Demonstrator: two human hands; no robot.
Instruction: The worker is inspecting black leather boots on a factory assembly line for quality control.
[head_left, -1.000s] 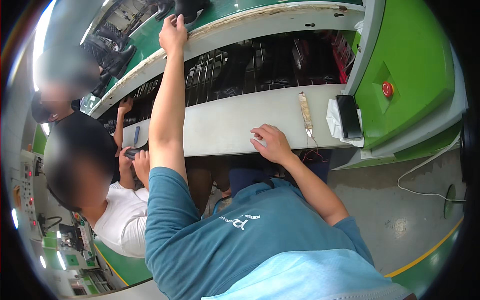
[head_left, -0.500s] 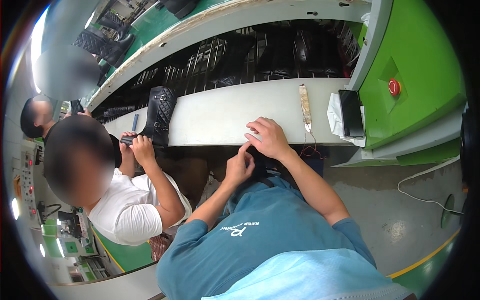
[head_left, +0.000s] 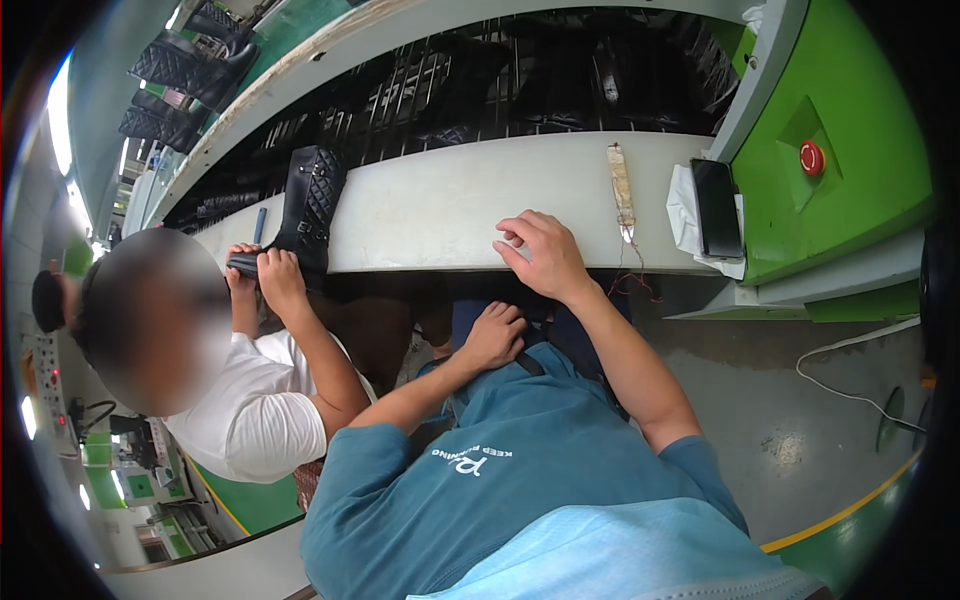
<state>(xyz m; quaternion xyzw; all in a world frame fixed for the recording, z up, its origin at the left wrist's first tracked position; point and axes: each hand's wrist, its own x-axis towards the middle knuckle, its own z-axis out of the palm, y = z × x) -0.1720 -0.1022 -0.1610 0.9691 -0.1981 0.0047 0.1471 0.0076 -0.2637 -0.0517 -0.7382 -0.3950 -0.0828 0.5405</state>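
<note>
My right hand hovers at the front edge of the white worktop, its thumb apart from loosely bent fingers and nothing between them. Lower down, my left hand lies on my lap at the hem of my blue shirt, fingers stretched out and empty. To the right of my right hand is a knife-like tool with a taped handle and a pointed metal tip, red string near it. A black phone rests on white paper at the worktop's right end.
At my left a person in a white shirt grips a black quilted boot with both hands. Behind the worktop, more black boots sit on a rack of metal rollers. A green machine housing with a red stop button stands right.
My hands, close together before, have come apart. The left dropped to my lap, while the right stays by the worktop edge. The view has shifted slightly.
</note>
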